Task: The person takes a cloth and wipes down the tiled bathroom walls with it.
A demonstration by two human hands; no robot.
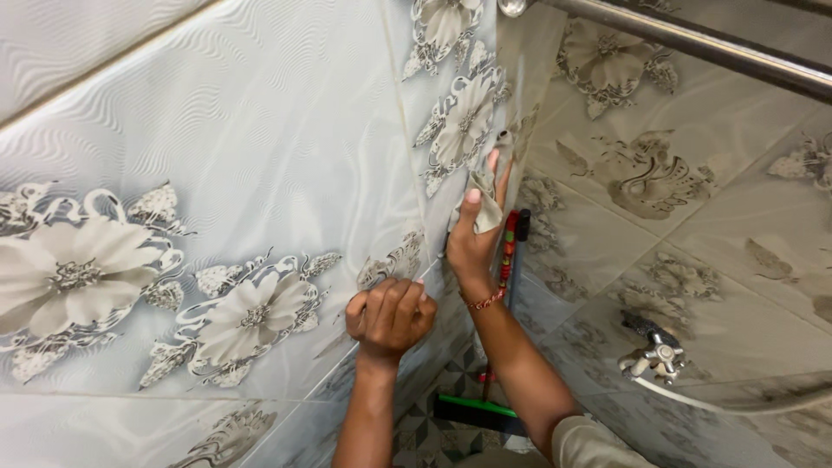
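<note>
Two hands of mine are working against the tiled wall [260, 130], close to the corner where it meets the next wall. My right hand [475, 238] is reaching up and pressing a small pale cloth [487, 195] flat against the flower-patterned tile, thumb and fingers pinching the cloth's folds so it is bunching between them and the wall. A red bead bracelet [485, 301] is sitting on that wrist. My left hand [390, 316] is lower and just beside the right forearm, curled tight into a fist with the knuckles resting on the tile; I cannot tell whether anything is inside it. Behind my right wrist a red and black handle [511, 251] is standing upright in the corner, running down to a green-edged floor wiper head [477, 410] on the patterned floor. A metal tap [656, 355] is sticking out of the far wall, and a steel rail [693, 43] is crossing above.
</note>
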